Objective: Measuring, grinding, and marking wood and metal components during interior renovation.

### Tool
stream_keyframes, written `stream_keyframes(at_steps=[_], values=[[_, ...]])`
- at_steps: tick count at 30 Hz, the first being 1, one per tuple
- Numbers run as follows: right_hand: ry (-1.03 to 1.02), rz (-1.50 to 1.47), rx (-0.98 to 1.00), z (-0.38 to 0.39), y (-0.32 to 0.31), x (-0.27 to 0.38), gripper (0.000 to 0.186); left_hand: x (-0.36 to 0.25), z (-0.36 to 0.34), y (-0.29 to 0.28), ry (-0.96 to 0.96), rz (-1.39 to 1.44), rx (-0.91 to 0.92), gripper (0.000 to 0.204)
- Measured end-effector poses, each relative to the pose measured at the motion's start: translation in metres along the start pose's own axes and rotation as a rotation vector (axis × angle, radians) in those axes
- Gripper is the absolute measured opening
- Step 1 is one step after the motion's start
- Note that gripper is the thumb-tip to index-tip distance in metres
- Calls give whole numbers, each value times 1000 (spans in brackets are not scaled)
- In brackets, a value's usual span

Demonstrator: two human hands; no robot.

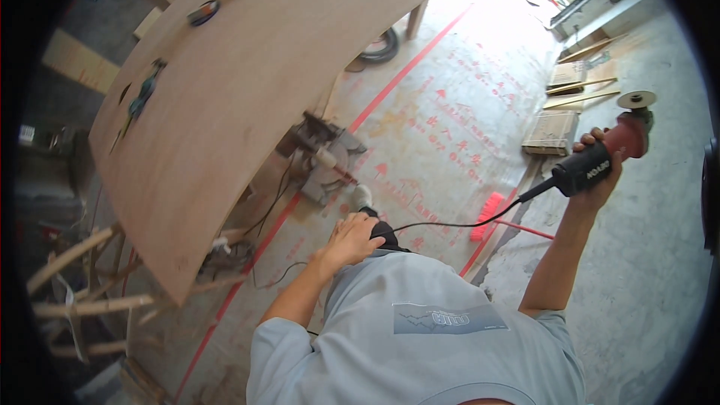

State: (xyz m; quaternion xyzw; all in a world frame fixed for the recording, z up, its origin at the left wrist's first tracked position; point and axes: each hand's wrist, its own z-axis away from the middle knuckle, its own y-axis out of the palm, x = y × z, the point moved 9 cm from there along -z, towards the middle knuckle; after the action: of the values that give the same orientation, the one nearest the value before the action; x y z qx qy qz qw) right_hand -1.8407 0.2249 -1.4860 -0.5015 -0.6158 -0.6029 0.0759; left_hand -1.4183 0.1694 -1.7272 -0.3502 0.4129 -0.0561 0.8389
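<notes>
My right hand is raised out to the right and grips a red and black angle grinder by its black handle. The grinder's disc points up and away from me. Its black cord runs from the handle back toward my body. My left hand rests against my thigh near my waist, fingers loosely curled, holding nothing that I can see. A large plywood sheet lies on a stand to my left, apart from both hands.
A circular saw sits on the floor below the sheet's edge. A red broom lies on the protective floor covering. Wood offcuts and a small board lie at the right. Tape rolls and a green tool rest on the sheet.
</notes>
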Motion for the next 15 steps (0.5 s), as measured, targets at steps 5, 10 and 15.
stream_keyframes(at_steps=[5,10,15], values=[[172,-215,-111,-65,-23,-44,42,-124,-121,-89,480,475,-138,50],[324,53,-400,-113,-70,-118,40,-222,-207,-113,518,913,210,61],[487,28,-407,-191,-119,-174,39,-232,-327,-88,285,1384,266,40]])
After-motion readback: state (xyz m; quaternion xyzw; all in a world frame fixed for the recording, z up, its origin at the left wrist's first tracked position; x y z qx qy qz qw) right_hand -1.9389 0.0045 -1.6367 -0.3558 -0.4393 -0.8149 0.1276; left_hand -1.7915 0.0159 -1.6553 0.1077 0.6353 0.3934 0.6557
